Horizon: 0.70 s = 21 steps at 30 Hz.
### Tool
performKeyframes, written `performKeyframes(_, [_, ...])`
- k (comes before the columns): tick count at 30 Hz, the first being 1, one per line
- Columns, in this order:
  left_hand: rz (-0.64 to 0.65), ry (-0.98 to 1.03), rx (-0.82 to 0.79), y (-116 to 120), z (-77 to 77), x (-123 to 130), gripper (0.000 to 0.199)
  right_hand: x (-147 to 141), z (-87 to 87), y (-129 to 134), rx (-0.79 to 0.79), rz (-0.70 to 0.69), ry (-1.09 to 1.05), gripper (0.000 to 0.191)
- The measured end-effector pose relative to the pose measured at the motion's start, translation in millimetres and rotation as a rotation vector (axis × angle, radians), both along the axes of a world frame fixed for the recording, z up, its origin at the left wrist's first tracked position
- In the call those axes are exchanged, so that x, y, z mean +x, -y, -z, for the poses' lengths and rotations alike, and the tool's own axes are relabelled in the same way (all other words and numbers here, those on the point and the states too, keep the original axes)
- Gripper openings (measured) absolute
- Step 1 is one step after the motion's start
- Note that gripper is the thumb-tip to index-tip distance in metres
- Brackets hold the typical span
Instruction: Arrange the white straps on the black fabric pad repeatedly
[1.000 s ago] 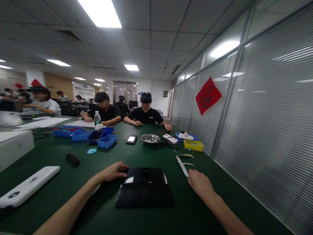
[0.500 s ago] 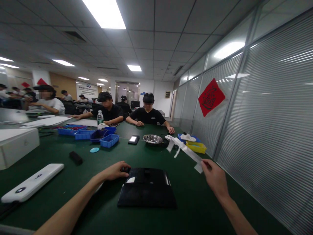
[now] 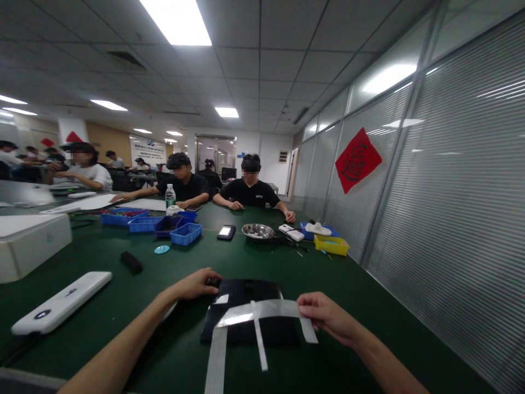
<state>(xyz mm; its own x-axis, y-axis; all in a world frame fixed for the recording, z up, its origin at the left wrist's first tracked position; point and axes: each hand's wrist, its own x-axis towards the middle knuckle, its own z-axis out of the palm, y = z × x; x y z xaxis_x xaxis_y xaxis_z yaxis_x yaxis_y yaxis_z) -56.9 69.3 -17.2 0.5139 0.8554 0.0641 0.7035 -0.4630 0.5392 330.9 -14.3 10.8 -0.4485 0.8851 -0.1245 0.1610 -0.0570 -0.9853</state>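
Observation:
A glossy black panel [image 3: 246,334] lies on the green table in front of me. My left hand [image 3: 200,283] is closed at its far left corner, the thumb touching the panel and a small dark thing partly hidden under the curled fingers. Between thumb and fingers, my right hand [image 3: 328,317] pinches one end of a flat silvery-white ribbon strip [image 3: 275,308] with narrow side branches. The strip stretches leftward over the panel, and its broad ribbed tail hangs down toward me. Whether it touches the panel I cannot tell.
A white device [image 3: 61,303] and a black block [image 3: 131,262] lie left, near a white box [image 3: 36,246]. Farther back are blue trays [image 3: 187,234], a metal bowl [image 3: 258,232], a phone [image 3: 226,232] and a yellow tray [image 3: 331,244]. People sit across the table.
My right hand has swung inward and nearer, bringing the ribbon strip from the right side across the panel. The left hand keeps its place at the corner.

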Motion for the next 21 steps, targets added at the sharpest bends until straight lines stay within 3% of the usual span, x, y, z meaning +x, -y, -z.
performKeyframes(5, [-0.044,0.014,0.014,1.0,-1.5,1.6,0.053,-4.9,8.2,-1.8,0.026,-0.003,0.122,0.025])
performKeyframes(9, [-0.076,0.062,0.065,3.5,-8.3,3.9,0.038,-5.2,7.5,-0.8,0.045,0.023,0.207,0.029])
performKeyframes(15, [0.040,0.048,-0.033,22.4,-26.4,13.9,0.036,-7.0,9.9,1.0,0.065,0.006,0.318,0.029])
performKeyframes(21, [0.134,-0.071,-0.134,29.1,-23.7,21.9,0.037,-10.6,9.8,2.2,0.102,0.039,0.390,0.028])
